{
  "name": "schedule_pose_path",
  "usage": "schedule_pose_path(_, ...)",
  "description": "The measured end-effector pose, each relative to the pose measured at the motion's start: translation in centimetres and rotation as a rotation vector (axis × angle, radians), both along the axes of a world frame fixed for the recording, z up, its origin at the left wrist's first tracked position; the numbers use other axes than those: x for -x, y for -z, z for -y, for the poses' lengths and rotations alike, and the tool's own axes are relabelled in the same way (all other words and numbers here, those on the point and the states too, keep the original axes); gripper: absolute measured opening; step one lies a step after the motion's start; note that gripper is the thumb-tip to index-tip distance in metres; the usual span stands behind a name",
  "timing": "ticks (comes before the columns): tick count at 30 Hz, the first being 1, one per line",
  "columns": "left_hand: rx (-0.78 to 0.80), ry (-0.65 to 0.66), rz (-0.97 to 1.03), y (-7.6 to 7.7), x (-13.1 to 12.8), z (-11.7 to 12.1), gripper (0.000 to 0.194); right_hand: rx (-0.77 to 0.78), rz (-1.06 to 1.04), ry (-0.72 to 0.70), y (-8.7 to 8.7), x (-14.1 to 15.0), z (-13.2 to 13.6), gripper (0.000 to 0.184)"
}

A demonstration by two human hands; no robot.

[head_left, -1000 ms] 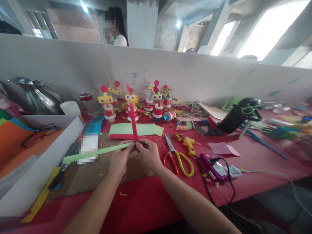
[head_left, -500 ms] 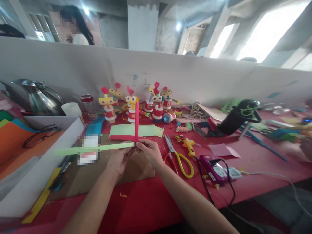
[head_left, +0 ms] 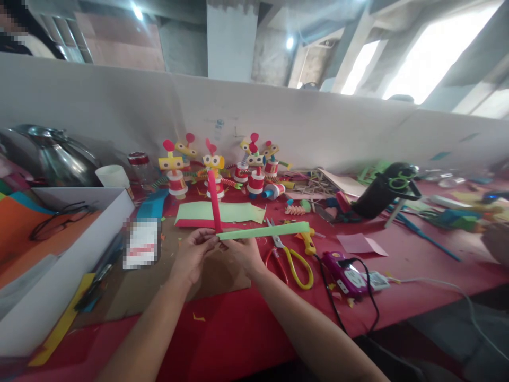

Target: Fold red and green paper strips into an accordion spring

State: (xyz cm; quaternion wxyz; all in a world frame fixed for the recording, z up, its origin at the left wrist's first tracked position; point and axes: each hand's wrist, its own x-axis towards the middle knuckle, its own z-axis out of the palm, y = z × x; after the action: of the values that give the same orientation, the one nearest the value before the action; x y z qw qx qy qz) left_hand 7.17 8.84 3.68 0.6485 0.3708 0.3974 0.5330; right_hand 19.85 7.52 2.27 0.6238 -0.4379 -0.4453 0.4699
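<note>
A red paper strip (head_left: 214, 201) points upward and a light green paper strip (head_left: 264, 231) stretches to the right; they meet at a corner between my hands. My left hand (head_left: 196, 252) pinches that corner with thumb and fingertips. From the right, my right hand (head_left: 243, 253) is closed on the same corner, under the green strip, its fingertips partly hidden. Beneath my hands lies a brown cardboard sheet (head_left: 159, 292). Just beyond are a light green paper sheet (head_left: 234, 211) and a flat red strip (head_left: 194, 223).
Scissors (head_left: 300, 268) and a yellow glue gun (head_left: 309, 243) lie to the right, near a purple power socket (head_left: 344, 273) with cords. Several paper-cup figures (head_left: 177, 183) stand behind. A white box (head_left: 119, 212) with coloured paper is at left; a black flask (head_left: 384, 191) leans at right.
The green strip has swung from pointing left to pointing right, across the red one. The red strip now tilts slightly left. A person behind the partition has moved left.
</note>
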Motion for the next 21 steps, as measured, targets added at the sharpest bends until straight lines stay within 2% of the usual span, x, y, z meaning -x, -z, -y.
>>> schedule_pose_path(5, 0.048, 0.028, -0.031, 0.3, 1.0, -0.7, 0.034, -0.018, 0.041, -0.072, 0.3, 0.1, 0.0, 0.011)
schedule_pose_path(8, 0.077, 0.051, -0.002, 0.5, 1.4, -1.1, 0.036, -0.047, 0.094, -0.054, 0.3, 0.2, 0.0, 0.011)
schedule_pose_path(11, 0.107, 0.031, 0.020, 0.5, 1.6, -1.2, 0.039, -0.099, 0.187, -0.066, 0.0, 0.1, 0.1, 0.016)
schedule_pose_path(15, 0.101, -0.018, 0.042, 0.4, 1.4, -1.1, 0.037, -0.120, 0.234, -0.159, -0.5, 0.0, 0.4, 0.019)
schedule_pose_path(21, 0.113, 0.011, 0.061, 0.5, 0.9, -1.0, 0.037, -0.007, 0.154, -0.018, -0.2, 0.0, 0.2, 0.023)
